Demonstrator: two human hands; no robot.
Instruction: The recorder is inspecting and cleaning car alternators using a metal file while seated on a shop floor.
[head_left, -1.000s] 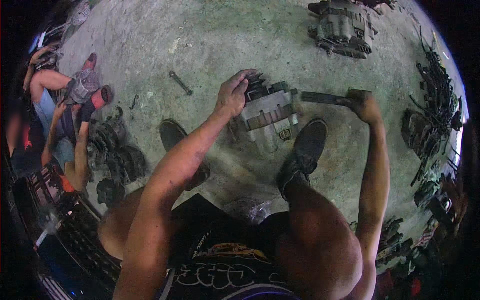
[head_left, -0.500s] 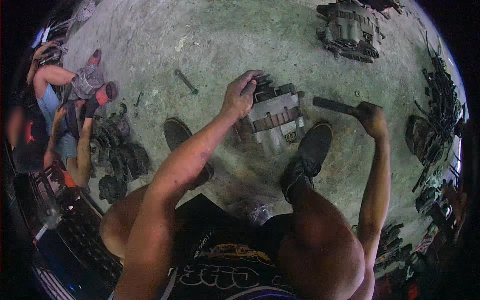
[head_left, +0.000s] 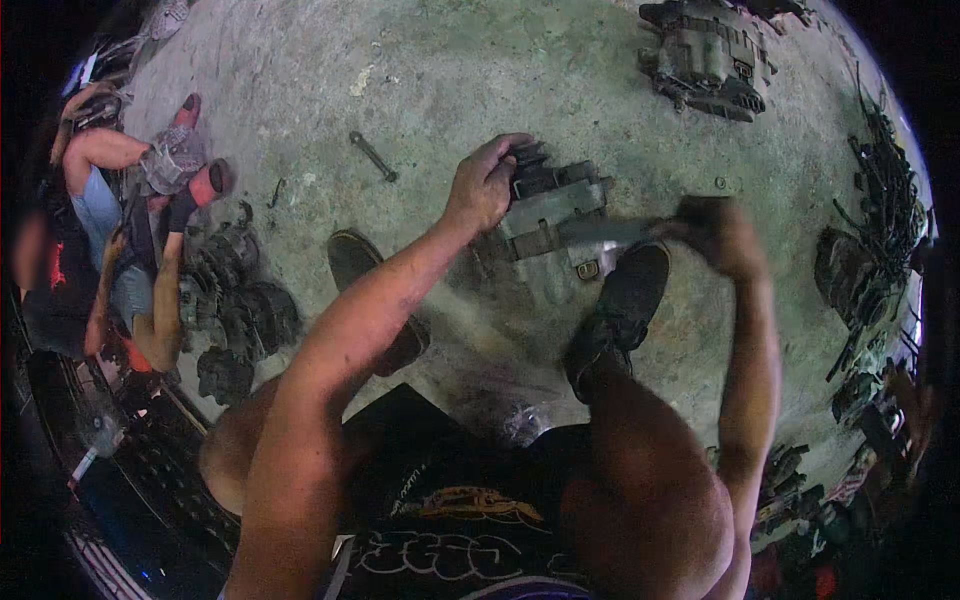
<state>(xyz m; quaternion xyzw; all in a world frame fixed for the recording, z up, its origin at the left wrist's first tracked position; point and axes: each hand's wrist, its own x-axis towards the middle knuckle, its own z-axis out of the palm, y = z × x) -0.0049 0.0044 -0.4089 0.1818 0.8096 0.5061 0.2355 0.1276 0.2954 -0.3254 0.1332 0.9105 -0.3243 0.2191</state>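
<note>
Our left hand (head_left: 482,188) curls round the far-left end of the alternator (head_left: 548,208), on the floor (head_left: 300,110); some fingers hidden. Right hand (head_left: 722,240) fisted on blurred bar (head_left: 615,232), overlapping alternator's right side; we can't tell contact.

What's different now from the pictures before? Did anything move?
Your right hand has swung the dark flat bar left. Its tip was out to the right of the grey metal part; now it overlaps the part's right side in the picture. Nothing was picked up or let go. Your left hand still holds the part's upper left, and the long bolt still lies on the floor.
</note>
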